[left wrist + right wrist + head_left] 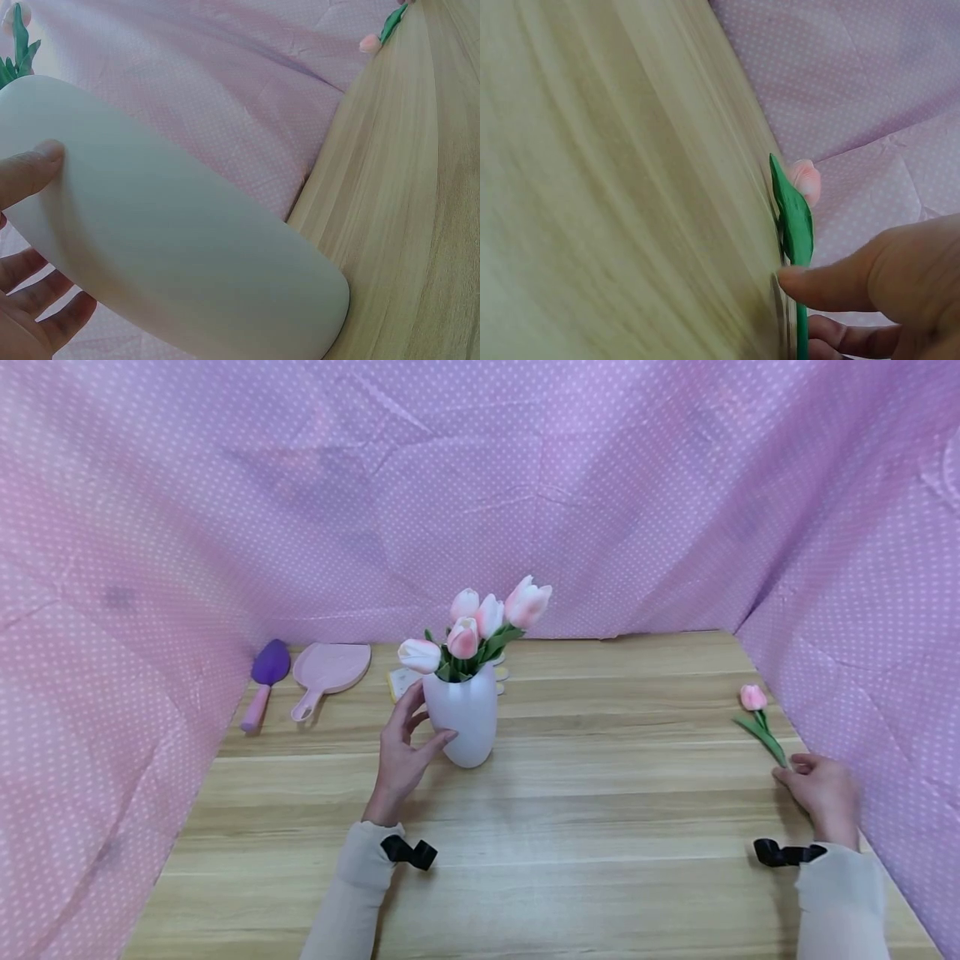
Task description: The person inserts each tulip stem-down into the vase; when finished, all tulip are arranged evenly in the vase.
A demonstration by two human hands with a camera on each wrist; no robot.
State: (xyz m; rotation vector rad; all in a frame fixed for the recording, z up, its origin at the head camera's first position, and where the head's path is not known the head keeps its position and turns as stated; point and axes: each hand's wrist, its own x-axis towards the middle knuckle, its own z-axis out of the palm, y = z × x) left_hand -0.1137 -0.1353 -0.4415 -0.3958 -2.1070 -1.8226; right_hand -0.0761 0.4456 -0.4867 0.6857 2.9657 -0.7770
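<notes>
A white vase [467, 718] stands near the middle of the wooden table with several pink-and-white tulips [462, 639] in it. My left hand [401, 760] grips it from the left side. In the left wrist view the thumb lies on the near wall of the vase [172, 217] and the other fingers curl behind it. At the table's right side, my right hand [821, 793] pinches the green stem of a single pink tulip [753, 697]. Its thumb crosses the stem just below the leaf [796, 232] in the right wrist view; part of the stem is hidden.
At the back left lie a purple trowel [270, 663] with a pink handle and a pink dustpan [333, 667]. A yellow-edged card [400, 683] is partly hidden behind the vase. Pink-purple dotted cloth [570, 510] rises along the back and both sides of the table.
</notes>
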